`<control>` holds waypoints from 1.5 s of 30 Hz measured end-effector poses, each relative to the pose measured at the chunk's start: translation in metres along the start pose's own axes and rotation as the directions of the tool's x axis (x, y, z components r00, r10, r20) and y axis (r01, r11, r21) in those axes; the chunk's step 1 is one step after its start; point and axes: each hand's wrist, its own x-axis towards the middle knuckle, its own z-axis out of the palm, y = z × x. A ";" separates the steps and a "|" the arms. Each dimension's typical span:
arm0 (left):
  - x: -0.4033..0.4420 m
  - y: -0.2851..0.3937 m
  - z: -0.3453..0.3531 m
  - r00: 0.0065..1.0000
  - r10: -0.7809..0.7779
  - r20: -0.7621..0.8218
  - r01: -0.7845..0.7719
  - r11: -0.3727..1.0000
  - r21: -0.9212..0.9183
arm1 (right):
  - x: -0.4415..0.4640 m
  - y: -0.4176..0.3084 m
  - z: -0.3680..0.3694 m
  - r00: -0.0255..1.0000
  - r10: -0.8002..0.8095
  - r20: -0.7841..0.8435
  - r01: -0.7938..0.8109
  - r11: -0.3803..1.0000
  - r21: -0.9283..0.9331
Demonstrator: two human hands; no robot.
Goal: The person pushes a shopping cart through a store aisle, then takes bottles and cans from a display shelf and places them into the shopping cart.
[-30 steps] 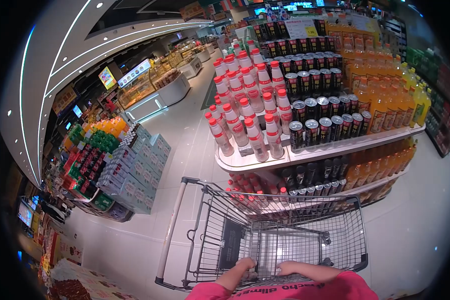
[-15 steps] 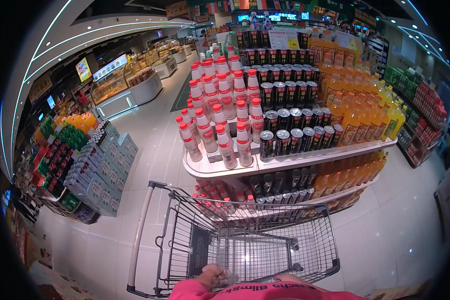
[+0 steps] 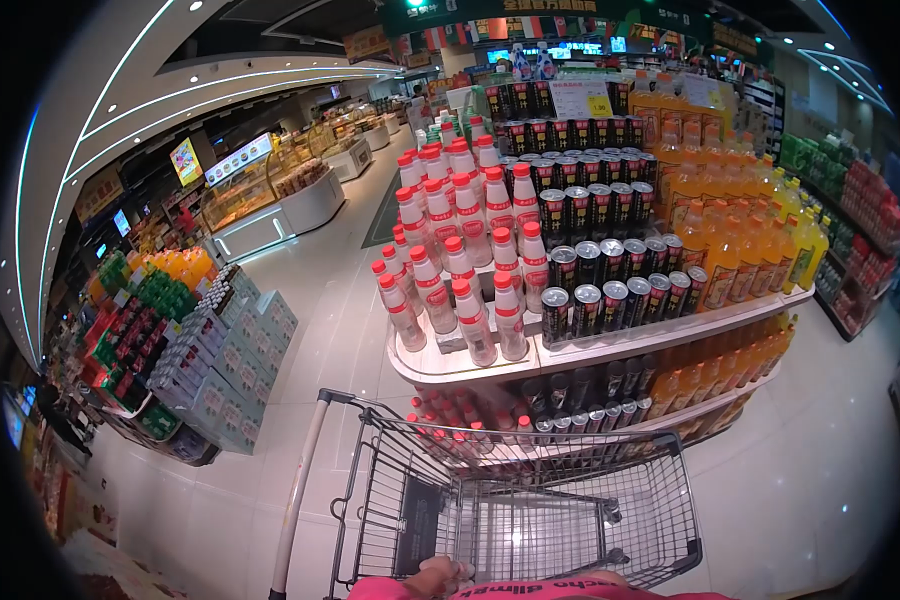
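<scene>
My left hand (image 3: 437, 577) shows at the bottom edge, below the pink sleeve line and in front of the cart basket. Its fingers look curled in, and something pale may lie against them, too small to make out. Of my right hand only a sliver of skin (image 3: 606, 577) shows above the pink shirt (image 3: 530, 590); its fingers are hidden. An empty wire shopping cart (image 3: 560, 520) stands sideways before me. Its handle (image 3: 305, 480) is at the left, apart from both hands.
Beyond the cart stands a drinks display (image 3: 450, 372) with red-capped bottles (image 3: 475, 325), black cans (image 3: 587, 305) and orange drink bottles (image 3: 720, 270). Stacked cartons (image 3: 235, 375) stand at left, a bakery counter (image 3: 280, 215) farther back. More drink shelves (image 3: 860, 230) line the right.
The view has tilted up and turned slightly left, so the display and cart sit lower and farther right. Less of both hands shows at the bottom edge.
</scene>
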 end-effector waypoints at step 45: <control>-0.011 0.015 -0.016 0.985 -0.020 -0.169 0.088 0.909 0.406 | -0.026 -0.021 0.032 0.721 -0.230 -0.654 0.309 0.951 0.006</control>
